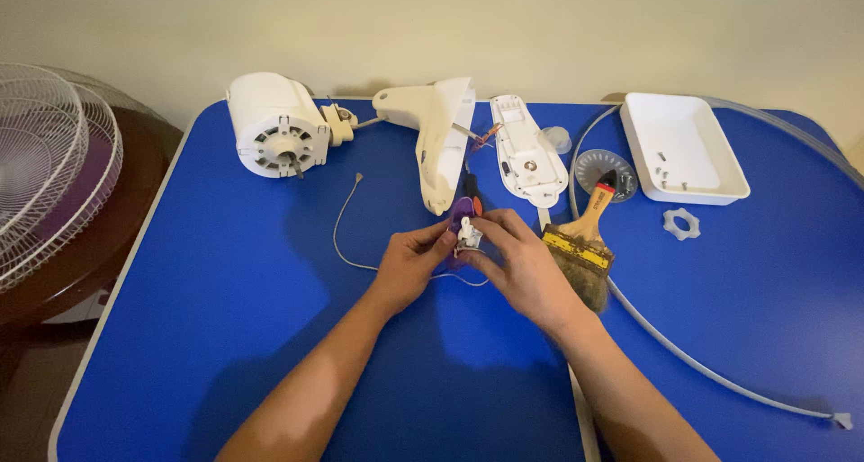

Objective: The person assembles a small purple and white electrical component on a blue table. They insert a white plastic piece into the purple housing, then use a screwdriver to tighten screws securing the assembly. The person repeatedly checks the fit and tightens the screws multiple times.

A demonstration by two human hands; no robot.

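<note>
Table (225, 336) surface is carrying the stripped fan motor (274, 125) and housing (441, 138) at the far edge, clear of my work. I am pinching the small white switch part (469, 234) between my left hand (414, 262) and right hand (515, 269), both closed on it, centred over the table for steadiness.

We see our own two arms entering from the bottom centre of the frame, both bare to the elbow, with no sleeves in view. Our left hand (409, 264) and right hand (522, 269) are bare too: no gloves, rings, watch or wristbands. Fingernails look short and unpainted.
</note>
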